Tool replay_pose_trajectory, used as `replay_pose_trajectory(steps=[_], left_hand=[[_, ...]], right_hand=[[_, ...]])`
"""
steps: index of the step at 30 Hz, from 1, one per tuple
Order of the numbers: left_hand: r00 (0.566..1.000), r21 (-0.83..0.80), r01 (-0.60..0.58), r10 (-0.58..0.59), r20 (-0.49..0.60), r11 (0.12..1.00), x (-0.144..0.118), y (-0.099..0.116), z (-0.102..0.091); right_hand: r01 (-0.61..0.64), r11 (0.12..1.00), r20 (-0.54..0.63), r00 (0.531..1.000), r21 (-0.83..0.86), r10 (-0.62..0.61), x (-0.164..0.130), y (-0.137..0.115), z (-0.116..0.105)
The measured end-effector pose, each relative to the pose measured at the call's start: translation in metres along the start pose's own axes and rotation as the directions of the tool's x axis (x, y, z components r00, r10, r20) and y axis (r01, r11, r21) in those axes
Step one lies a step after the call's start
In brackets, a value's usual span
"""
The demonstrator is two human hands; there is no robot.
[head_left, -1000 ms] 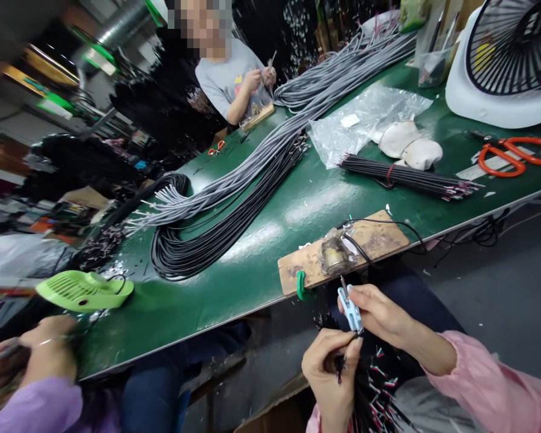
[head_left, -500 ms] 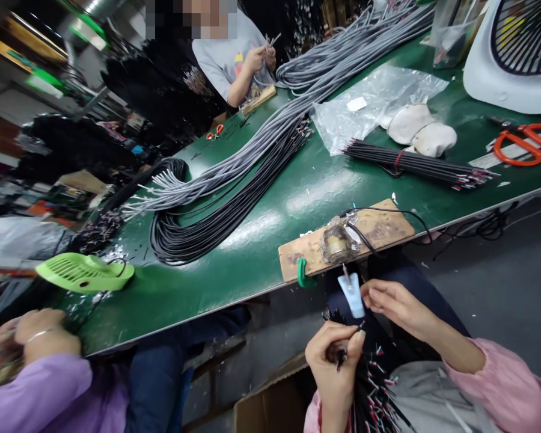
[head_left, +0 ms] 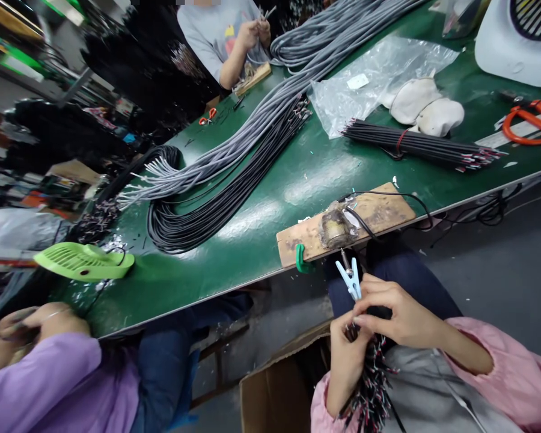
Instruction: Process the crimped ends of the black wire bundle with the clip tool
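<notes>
My left hand (head_left: pixel 348 352) is closed around black cables at the edge of a bundle (head_left: pixel 372 391) whose stripped ends show red and white wire. My right hand (head_left: pixel 390 307) has come up against it, thumb and fingers pinched together at the cable tips; what they pinch is hidden. Just beyond the fingertips a light blue clothespin (head_left: pixel 350 279) hangs on a thin metal tip at the table edge. Behind it lies a wooden board (head_left: pixel 297 240) bearing a stained metal block (head_left: pixel 336 227), with a green clamp (head_left: pixel 300 258) on its front edge.
Grey cables (head_left: pixel 238 141) and black cables (head_left: pixel 207 225) lie across the green table. Farther right are a tied black bundle (head_left: pixel 424 144), white gloves (head_left: pixel 426 105), orange-handled scissors (head_left: pixel 527 123) and a fan (head_left: pixel 500 54). A co-worker's purple sleeve (head_left: pixel 54 373) is at left; a cardboard box (head_left: pixel 270 385) stands below.
My right hand has moved left and down from beside the clothespin to meet my left hand, its fingers now pinched. The clothespin has turned and shows its two legs. The view has shifted slightly.
</notes>
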State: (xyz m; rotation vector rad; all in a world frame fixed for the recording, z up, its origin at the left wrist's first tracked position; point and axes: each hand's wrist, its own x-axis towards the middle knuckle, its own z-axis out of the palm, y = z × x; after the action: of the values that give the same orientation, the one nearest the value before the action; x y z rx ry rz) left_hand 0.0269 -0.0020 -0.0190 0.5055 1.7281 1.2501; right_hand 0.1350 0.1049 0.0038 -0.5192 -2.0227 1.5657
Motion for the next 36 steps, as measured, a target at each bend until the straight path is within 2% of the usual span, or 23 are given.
replay_pose_trajectory(steps=[5, 10, 13, 15, 17, 20, 27, 33, 36], left_hand=[[0.990, 0.015, -0.069, 0.067, 0.123, 0.998, 0.001, 0.009, 0.001], [0.997, -0.086, -0.031, 0.037, 0.071, 0.996, -0.004, 0.003, -0.005], [0.994, -0.094, -0.086, 0.092, 0.065, 0.992, -0.006, -0.001, -0.007], [0.988, -0.044, -0.149, 0.151, 0.044, 0.988, -0.006, -0.002, -0.008], [0.980, 0.025, -0.197, 0.196, 0.019, 0.980, -0.006, -0.002, -0.009], [0.975, 0.090, -0.220, 0.219, 0.017, 0.971, -0.007, 0.002, -0.008], [0.956, 0.209, -0.285, 0.293, -0.005, 0.935, -0.006, 0.015, -0.002], [0.955, 0.145, -0.289, 0.296, -0.028, 0.946, -0.004, 0.009, -0.005], [0.976, 0.006, -0.215, 0.215, 0.015, 0.977, -0.002, 0.003, -0.010]], right_hand=[[-0.065, 0.998, -0.095, 0.993, 0.019, 0.066, -0.004, 0.011, 0.003], [-0.163, 0.978, -0.114, 0.977, 0.128, 0.178, -0.010, 0.022, 0.005], [-0.122, 0.990, -0.242, 0.961, 0.066, 0.135, -0.013, 0.019, 0.005], [-0.067, 0.998, -0.281, 0.958, 0.000, 0.064, -0.016, 0.014, 0.004], [-0.021, 0.999, -0.243, 0.970, -0.044, 0.010, -0.018, 0.009, 0.003], [-0.004, 0.998, -0.187, 0.982, -0.065, -0.008, -0.019, 0.005, 0.002], [-0.026, 0.997, -0.192, 0.981, -0.073, 0.011, -0.018, 0.001, 0.006], [-0.051, 0.998, -0.264, 0.964, -0.044, 0.038, -0.018, 0.007, 0.012], [-0.062, 0.998, -0.244, 0.968, 0.010, 0.062, -0.018, 0.013, 0.010]])
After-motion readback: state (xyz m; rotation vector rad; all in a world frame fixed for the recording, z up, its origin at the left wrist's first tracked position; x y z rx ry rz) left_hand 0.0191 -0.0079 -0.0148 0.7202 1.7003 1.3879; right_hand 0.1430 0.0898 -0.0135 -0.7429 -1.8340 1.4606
